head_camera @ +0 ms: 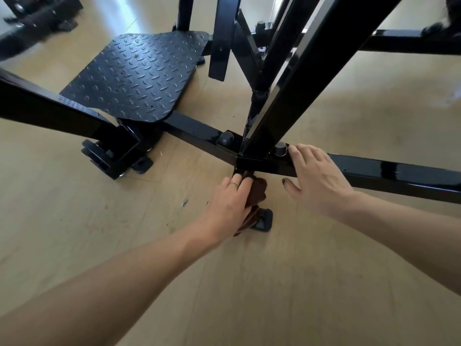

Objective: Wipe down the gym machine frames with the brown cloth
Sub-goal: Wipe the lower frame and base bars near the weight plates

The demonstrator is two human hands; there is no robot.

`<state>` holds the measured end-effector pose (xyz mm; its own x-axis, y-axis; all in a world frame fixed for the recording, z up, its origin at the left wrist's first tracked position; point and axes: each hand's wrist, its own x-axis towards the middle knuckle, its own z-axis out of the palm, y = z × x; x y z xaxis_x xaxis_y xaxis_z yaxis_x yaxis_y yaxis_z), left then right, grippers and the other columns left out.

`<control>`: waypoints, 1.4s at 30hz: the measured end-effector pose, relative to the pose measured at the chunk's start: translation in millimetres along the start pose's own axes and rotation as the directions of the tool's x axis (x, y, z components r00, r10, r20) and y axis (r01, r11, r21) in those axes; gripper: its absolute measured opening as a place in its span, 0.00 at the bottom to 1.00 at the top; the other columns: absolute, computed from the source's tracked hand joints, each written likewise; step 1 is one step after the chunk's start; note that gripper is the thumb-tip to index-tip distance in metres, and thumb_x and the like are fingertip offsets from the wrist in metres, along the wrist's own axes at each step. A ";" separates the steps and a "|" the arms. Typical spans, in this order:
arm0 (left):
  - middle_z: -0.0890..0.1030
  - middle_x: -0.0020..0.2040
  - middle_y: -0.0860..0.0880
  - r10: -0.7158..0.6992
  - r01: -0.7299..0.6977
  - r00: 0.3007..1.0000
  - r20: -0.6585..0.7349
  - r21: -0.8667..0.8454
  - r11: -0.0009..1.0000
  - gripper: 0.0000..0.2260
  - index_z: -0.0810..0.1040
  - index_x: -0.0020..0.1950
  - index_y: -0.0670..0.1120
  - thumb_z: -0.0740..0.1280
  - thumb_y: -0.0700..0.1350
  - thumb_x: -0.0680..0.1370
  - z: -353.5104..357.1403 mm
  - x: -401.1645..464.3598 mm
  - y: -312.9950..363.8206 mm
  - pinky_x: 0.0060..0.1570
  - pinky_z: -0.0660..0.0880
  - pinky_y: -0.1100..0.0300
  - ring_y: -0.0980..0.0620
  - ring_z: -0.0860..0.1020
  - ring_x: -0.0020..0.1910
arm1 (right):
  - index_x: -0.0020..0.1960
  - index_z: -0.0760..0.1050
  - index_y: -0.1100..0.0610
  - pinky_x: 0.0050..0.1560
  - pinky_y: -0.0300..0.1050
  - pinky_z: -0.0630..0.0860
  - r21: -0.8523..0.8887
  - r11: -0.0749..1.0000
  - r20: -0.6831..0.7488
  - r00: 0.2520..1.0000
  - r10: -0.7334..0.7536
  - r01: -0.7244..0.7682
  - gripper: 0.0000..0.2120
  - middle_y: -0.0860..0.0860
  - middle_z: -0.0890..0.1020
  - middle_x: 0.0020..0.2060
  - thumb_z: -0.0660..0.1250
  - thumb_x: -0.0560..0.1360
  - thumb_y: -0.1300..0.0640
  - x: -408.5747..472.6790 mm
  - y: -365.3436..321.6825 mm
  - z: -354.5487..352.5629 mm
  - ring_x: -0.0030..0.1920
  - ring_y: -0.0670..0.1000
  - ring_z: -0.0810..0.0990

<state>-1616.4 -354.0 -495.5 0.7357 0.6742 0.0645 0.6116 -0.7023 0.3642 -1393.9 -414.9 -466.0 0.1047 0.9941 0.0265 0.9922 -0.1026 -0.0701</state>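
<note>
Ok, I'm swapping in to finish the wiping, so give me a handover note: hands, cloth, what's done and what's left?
Left hand: grips the brown cloth, pressing it against the near side of the base bar at the joint under the upright.
Right hand: fingers straight, resting on top of the bar just right of the joint, bracing.
Cloth hangs down over the floor foot.
Done: cannot tell which frames are already wiped.
Left: probably finish this joint, then the bars, uprights and tread plate.
</note>
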 end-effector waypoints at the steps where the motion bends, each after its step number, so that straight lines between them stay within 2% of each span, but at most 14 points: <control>1: 0.72 0.65 0.42 0.029 -0.029 0.999 0.022 0.013 0.999 0.22 0.69 0.73 0.42 0.67 0.45 0.81 0.1 -8.6 0.3 0.58 0.73 0.46 0.43 0.71 0.58 | 0.81 0.55 0.62 0.80 0.57 0.58 -0.038 0.999 0.029 1.000 -0.006 0.007 0.37 0.59 0.65 0.77 0.63 0.81 0.44 -0.9 0.1 3.9 0.78 0.61 0.61; 4: 0.71 0.64 0.43 -0.007 0.007 1.000 0.031 -0.026 1.000 0.21 0.68 0.73 0.43 0.67 0.45 0.81 -0.5 -8.9 -1.5 0.57 0.74 0.48 0.45 0.72 0.57 | 0.82 0.50 0.62 0.81 0.59 0.52 -0.093 0.996 0.034 0.999 0.011 -0.007 0.39 0.59 0.60 0.79 0.60 0.81 0.41 -2.3 -3.1 11.4 0.80 0.61 0.56; 7: 0.72 0.64 0.43 -0.174 0.167 0.984 -0.044 -0.130 0.977 0.19 0.67 0.72 0.43 0.65 0.45 0.82 -4.3 22.0 0.0 0.59 0.74 0.50 0.46 0.72 0.58 | 0.82 0.52 0.62 0.81 0.58 0.52 -0.070 0.997 0.006 1.000 0.021 -0.021 0.38 0.59 0.61 0.79 0.60 0.81 0.42 -1.0 -3.5 13.7 0.80 0.60 0.57; 10: 0.72 0.64 0.42 -0.270 0.265 0.959 -0.080 -0.075 0.961 0.18 0.67 0.70 0.42 0.65 0.45 0.83 -0.9 39.7 3.3 0.59 0.73 0.49 0.44 0.72 0.58 | 0.82 0.54 0.61 0.81 0.57 0.53 0.012 1.000 -0.025 0.999 0.028 -0.028 0.36 0.58 0.64 0.78 0.63 0.81 0.45 -0.3 -1.0 14.0 0.80 0.59 0.59; 12: 0.72 0.63 0.43 -0.255 0.245 0.964 -0.072 -0.124 0.962 0.17 0.68 0.70 0.42 0.65 0.44 0.83 -2.4 31.1 6.9 0.58 0.73 0.49 0.45 0.72 0.57 | 0.81 0.56 0.60 0.80 0.56 0.58 0.114 0.993 -0.059 0.997 0.050 -0.043 0.36 0.58 0.68 0.76 0.66 0.81 0.47 -1.0 -1.5 8.1 0.77 0.59 0.65; 14: 0.72 0.62 0.44 -0.176 0.164 0.982 -0.064 -0.165 0.973 0.19 0.68 0.72 0.43 0.67 0.44 0.82 -4.4 18.3 6.7 0.57 0.74 0.49 0.46 0.72 0.57 | 0.82 0.55 0.57 0.76 0.55 0.63 0.200 0.979 -0.098 0.994 0.052 -0.031 0.36 0.57 0.70 0.76 0.67 0.80 0.49 0.3 0.1 0.3 0.74 0.59 0.69; 18: 0.73 0.61 0.46 -0.085 0.086 0.996 0.012 -0.106 0.991 0.19 0.71 0.69 0.43 0.70 0.45 0.80 0.8 -9.4 5.6 0.56 0.74 0.50 0.47 0.72 0.55 | 0.83 0.57 0.53 0.77 0.54 0.64 0.230 0.970 -0.092 0.994 -0.058 0.078 0.31 0.53 0.64 0.80 0.63 0.83 0.53 8.4 3.0 -6.5 0.78 0.56 0.65; 21: 0.73 0.60 0.45 -0.163 0.159 0.987 -0.005 -0.194 0.968 0.18 0.70 0.69 0.43 0.66 0.46 0.81 -3.2 4.2 6.2 0.56 0.74 0.50 0.46 0.73 0.55 | 0.80 0.64 0.55 0.77 0.52 0.64 0.319 0.946 -0.116 0.993 -0.026 0.062 0.26 0.52 0.68 0.78 0.63 0.83 0.57 9.2 -3.1 -5.5 0.77 0.55 0.67; 24: 0.73 0.62 0.40 -0.265 0.262 0.964 0.001 -0.151 0.953 0.17 0.68 0.68 0.39 0.64 0.47 0.83 -9.5 33.2 3.2 0.59 0.74 0.46 0.41 0.74 0.59 | 0.77 0.70 0.57 0.73 0.54 0.71 0.391 0.918 -0.163 0.987 -0.007 0.071 0.22 0.53 0.74 0.74 0.63 0.83 0.59 3.8 -2.7 -3.4 0.72 0.57 0.73; 26: 0.73 0.62 0.41 -0.301 0.292 0.954 -0.009 -0.210 0.933 0.15 0.68 0.68 0.40 0.63 0.46 0.84 -10.4 39.1 4.5 0.58 0.75 0.45 0.42 0.74 0.58 | 0.75 0.73 0.57 0.70 0.56 0.74 0.392 0.916 -0.174 0.985 -0.018 0.086 0.20 0.53 0.76 0.72 0.63 0.84 0.60 5.3 0.9 -2.4 0.69 0.57 0.76; 30: 0.72 0.61 0.42 -0.268 0.267 0.963 0.026 -0.227 0.937 0.14 0.68 0.68 0.42 0.62 0.46 0.84 -12.1 24.1 1.8 0.57 0.74 0.47 0.44 0.73 0.58 | 0.70 0.77 0.57 0.66 0.59 0.77 0.418 0.905 -0.196 0.981 0.002 0.082 0.16 0.53 0.80 0.67 0.64 0.83 0.59 13.8 0.6 -4.3 0.65 0.56 0.79; 34: 0.71 0.60 0.44 -0.247 0.249 0.968 0.043 -0.285 0.926 0.13 0.69 0.66 0.42 0.63 0.46 0.84 -12.9 4.9 -1.7 0.54 0.75 0.45 0.44 0.74 0.54 | 0.74 0.73 0.58 0.72 0.55 0.72 0.246 0.961 -0.223 0.972 -0.071 0.127 0.20 0.55 0.77 0.70 0.64 0.83 0.56 7.6 1.9 6.6 0.69 0.58 0.76; 37: 0.72 0.59 0.44 -0.275 0.277 0.960 0.050 -0.301 0.913 0.13 0.68 0.64 0.43 0.63 0.47 0.84 -11.9 7.2 -2.8 0.53 0.77 0.45 0.45 0.74 0.53 | 0.77 0.69 0.59 0.72 0.53 0.69 0.151 0.979 -0.239 0.966 -0.101 0.140 0.23 0.56 0.74 0.73 0.63 0.83 0.55 4.4 5.7 13.5 0.71 0.58 0.74; 42: 0.73 0.58 0.40 -0.471 0.454 0.882 0.007 -0.278 0.846 0.12 0.67 0.64 0.40 0.62 0.44 0.84 -14.2 38.8 2.2 0.56 0.77 0.45 0.43 0.75 0.55 | 0.80 0.63 0.58 0.74 0.54 0.68 0.050 0.992 -0.154 0.982 -0.111 0.120 0.27 0.56 0.71 0.75 0.61 0.84 0.53 5.8 4.3 15.4 0.71 0.58 0.72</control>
<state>-1590.6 -326.2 -479.0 0.3627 0.9240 -0.1214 0.7711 -0.2244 0.5959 -1390.1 -409.1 -481.4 0.0033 0.9822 0.1876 0.9931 0.0188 -0.1158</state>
